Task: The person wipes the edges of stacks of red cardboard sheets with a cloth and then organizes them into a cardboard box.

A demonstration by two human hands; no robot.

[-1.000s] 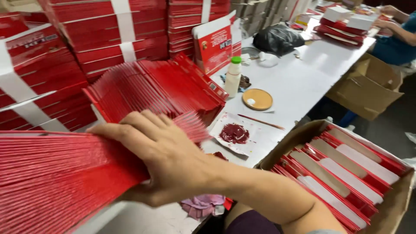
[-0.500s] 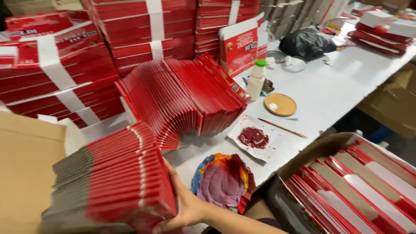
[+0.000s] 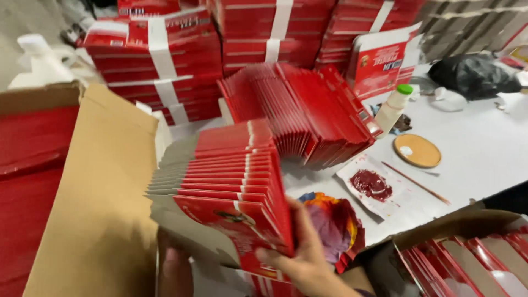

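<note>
a: fingers of the right hand curl round the near edge of a stack of flat red cartons; that grip is closed on the stack, thumb pressed to the glossy printed front.

b: and the left hand?

a: under the stack's left end, mostly hidden by grey card flaps. it seems to prop the stack, but i cannot tell how far its grip is closed.

b: what are the cartons like?

a: thin folded card, shiny red outside, dull grey inside, layered like fanned pages. the stack sits between both hands, tilted, above the open brown cardboard box just left of the grip.

b: beyond the grip?

a: a fanned row of red cartons stands on the white surface. right of the right hand lies a multicoloured rag, then a paper sheet with a dark red smear, a thin stick, a round tan lid and a green-capped bottle. banded red bundles are piled behind.
</note>
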